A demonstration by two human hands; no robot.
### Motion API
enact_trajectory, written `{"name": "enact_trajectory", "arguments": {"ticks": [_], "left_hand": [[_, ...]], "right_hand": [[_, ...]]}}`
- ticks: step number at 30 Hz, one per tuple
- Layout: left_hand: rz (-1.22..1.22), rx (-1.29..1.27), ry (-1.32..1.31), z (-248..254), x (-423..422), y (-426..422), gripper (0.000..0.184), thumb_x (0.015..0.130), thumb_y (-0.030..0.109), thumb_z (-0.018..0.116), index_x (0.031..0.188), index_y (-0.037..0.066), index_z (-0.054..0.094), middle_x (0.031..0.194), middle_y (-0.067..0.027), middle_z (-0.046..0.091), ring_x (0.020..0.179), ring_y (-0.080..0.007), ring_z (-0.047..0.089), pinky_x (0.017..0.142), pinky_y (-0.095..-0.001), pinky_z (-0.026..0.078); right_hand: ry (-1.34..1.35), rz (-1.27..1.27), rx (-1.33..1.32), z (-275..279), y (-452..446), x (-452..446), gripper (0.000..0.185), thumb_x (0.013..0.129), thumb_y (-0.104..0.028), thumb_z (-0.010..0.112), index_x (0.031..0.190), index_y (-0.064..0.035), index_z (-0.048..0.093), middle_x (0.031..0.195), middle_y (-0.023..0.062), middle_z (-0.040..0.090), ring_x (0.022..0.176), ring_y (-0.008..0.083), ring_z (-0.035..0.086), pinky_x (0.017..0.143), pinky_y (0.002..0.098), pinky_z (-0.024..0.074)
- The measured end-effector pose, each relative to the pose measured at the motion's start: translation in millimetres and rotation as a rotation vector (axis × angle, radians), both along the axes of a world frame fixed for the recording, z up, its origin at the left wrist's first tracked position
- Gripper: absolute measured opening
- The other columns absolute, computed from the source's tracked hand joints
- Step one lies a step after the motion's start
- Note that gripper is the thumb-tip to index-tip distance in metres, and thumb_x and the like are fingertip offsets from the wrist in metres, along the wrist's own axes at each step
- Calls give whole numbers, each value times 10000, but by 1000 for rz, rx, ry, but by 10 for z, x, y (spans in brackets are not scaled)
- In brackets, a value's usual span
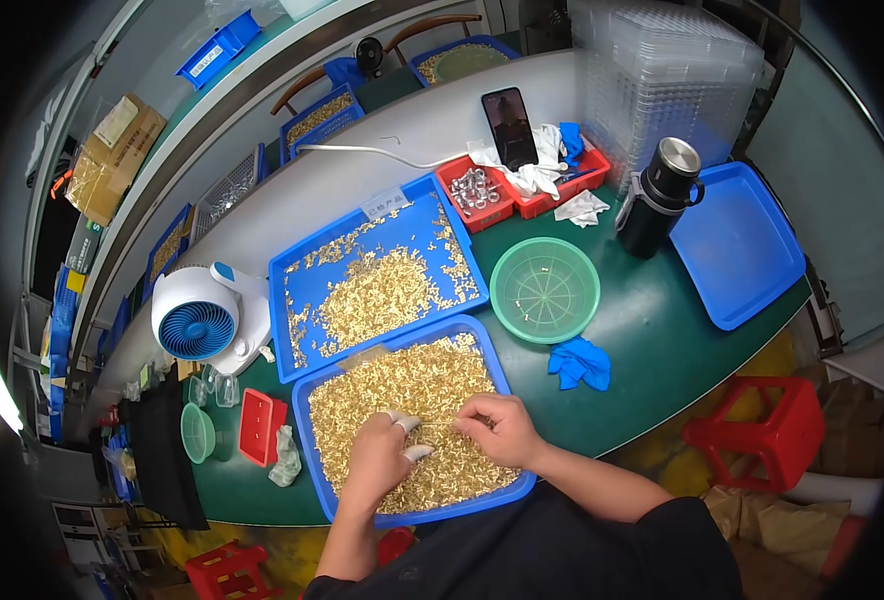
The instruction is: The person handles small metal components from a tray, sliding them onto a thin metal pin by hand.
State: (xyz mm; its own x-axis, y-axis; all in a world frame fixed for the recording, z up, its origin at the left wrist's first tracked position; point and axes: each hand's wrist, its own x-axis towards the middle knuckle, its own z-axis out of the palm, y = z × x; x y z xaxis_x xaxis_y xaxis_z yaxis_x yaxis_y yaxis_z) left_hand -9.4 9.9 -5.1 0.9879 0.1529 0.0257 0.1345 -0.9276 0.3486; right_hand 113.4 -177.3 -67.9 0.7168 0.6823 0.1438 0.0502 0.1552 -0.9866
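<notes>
A blue tray (pixel 300 420) full of small gold-coloured metal parts (pixel 352 405) lies nearest to me. Over its middle is my left hand (pixel 382 455), with white covers on some fingertips; thumb and finger are apart, and between them and the other hand runs what looks like a thin piece. My right hand (pixel 497 430), at the right part of the tray, has thumb and index finger pinched together on something too small to make out. Behind stands a second blue tray (pixel 279 300) with a looser pile of the gold parts (pixel 377 290).
Right of the trays are a green round basket (pixel 545 290), a blue glove (pixel 579 364), a black flask (pixel 652 205) and another blue tray (pixel 737 245). Red bins (pixel 477 195) and a phone (pixel 509 125) stand behind. At left are a fan (pixel 202 315) and a red tray (pixel 261 427).
</notes>
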Motion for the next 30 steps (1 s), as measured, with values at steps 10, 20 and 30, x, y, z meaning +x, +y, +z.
{"name": "enact_trajectory", "arguments": {"ticks": [10, 20, 30], "left_hand": [[35, -113, 11, -14, 20, -67, 181, 740, 129, 859, 883, 70, 766, 799, -98, 693, 775, -314, 665, 711, -412, 529], [173, -347, -143, -67, 6, 16, 167, 755, 87, 859, 907, 76, 789, 851, -87, 716, 795, -240, 686, 704, -345, 542], [376, -1217, -301, -203, -24, -40, 168, 881, -83, 728, 1038, -26, 714, 1007, -105, 744, 942, -177, 715, 871, -301, 578]], "right_hand": [[-9, 3, -13, 12, -8, -4, 104, 920, -98, 721, 889, 0, 707, 765, 61, 667, 635, 100, 602, 582, 277, 477], [-5, 2, -1, 21, -1, -2, 106, 921, -101, 725, 891, -1, 705, 763, 53, 664, 643, 101, 610, 586, 278, 481], [8, 5, -32, 43, -8, -4, 104, 918, -100, 727, 890, -1, 708, 764, 56, 669, 641, 102, 611, 587, 279, 481]]}}
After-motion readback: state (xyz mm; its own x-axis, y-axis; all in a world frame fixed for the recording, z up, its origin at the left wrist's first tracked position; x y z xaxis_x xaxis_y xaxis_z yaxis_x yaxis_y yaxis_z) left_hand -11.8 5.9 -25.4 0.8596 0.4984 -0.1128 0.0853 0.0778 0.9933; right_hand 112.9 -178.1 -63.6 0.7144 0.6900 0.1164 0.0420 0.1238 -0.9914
